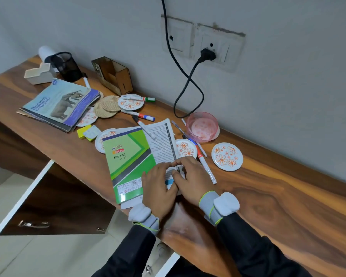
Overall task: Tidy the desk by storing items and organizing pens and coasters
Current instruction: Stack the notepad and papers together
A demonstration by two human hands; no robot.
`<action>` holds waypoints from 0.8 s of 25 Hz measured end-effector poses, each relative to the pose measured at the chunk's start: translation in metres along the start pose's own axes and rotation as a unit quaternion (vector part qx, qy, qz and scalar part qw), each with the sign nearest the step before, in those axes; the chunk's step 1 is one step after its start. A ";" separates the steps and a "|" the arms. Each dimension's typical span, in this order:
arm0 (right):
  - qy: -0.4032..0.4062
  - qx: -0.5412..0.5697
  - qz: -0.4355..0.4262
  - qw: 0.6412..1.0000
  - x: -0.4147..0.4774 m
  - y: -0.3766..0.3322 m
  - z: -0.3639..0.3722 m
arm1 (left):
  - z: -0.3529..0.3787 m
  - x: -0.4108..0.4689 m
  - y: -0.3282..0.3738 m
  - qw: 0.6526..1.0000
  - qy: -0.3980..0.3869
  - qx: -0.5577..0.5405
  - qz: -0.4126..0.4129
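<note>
A white printed sheet (164, 140) lies across a green slip pad (128, 160) near the desk's front edge. My left hand (160, 190) and my right hand (194, 176) meet at the sheet's near end, fingers curled and pinching it. A black-capped marker (145, 127) rests on the sheet's far end. More markers (138, 114) and a red-banded pen (206, 166) lie loose. Floral coasters (227, 156) are scattered about, one (186, 147) beside the sheet, and woven coasters (108, 106) sit farther back. A black mesh pen holder (66, 65) stands at the back left.
A magazine stack (62, 102) lies at the left, with yellow sticky notes (88, 132) near it. A wooden organizer (113, 75) and a pink basket (203, 125) stand by the wall. A black cable (188, 82) loops down. A cabinet door (48, 196) hangs open below the desk.
</note>
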State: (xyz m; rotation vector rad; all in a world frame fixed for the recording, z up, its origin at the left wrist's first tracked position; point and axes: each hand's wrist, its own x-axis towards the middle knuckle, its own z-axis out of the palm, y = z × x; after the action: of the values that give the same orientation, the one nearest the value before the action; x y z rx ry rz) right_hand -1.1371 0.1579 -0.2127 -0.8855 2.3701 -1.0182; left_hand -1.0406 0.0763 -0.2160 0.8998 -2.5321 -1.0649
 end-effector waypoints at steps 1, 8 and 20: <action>-0.012 -0.002 -0.010 1.000 0.001 -0.005 0.002 | -0.005 -0.002 -0.006 1.000 0.008 0.007 -0.002; -0.059 -0.069 -0.041 0.995 0.004 -0.020 0.029 | -0.034 -0.002 -0.046 0.977 0.119 0.064 -0.167; -0.002 -0.066 0.089 0.994 0.008 -0.019 0.024 | -0.047 0.011 -0.061 0.945 0.134 -0.128 -0.270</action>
State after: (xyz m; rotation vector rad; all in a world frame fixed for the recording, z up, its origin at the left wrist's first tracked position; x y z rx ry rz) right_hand -1.1214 0.1302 -0.2152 -0.7049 2.4836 -0.7973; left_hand -1.0012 0.0097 -0.2267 1.5840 -1.9105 -1.2726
